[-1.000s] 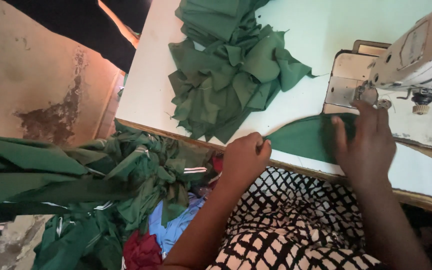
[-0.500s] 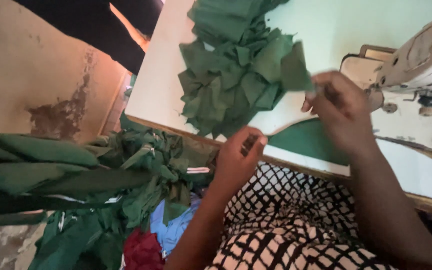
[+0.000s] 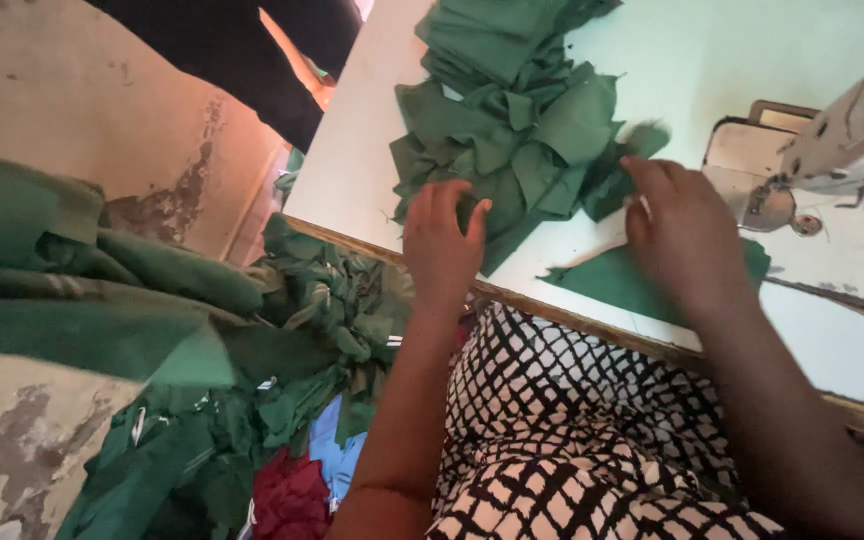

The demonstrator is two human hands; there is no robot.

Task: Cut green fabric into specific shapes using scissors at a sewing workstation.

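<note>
Hands are seen at the pile of green cloth pieces (image 3: 512, 130) on the desk (image 3: 712, 60): left hand (image 3: 442, 245) is spread flat on its near edge, right hand (image 3: 687, 240) is pinched on one piece (image 3: 617, 165). Neighbouring pieces could be dragged off the edge if the pull snags them.

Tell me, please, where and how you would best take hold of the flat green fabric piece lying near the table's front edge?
Pinch the pointed left tip of the flat green fabric piece, coming from the table's front edge. That corner lies bare, while the right hand covers its other end.
</note>
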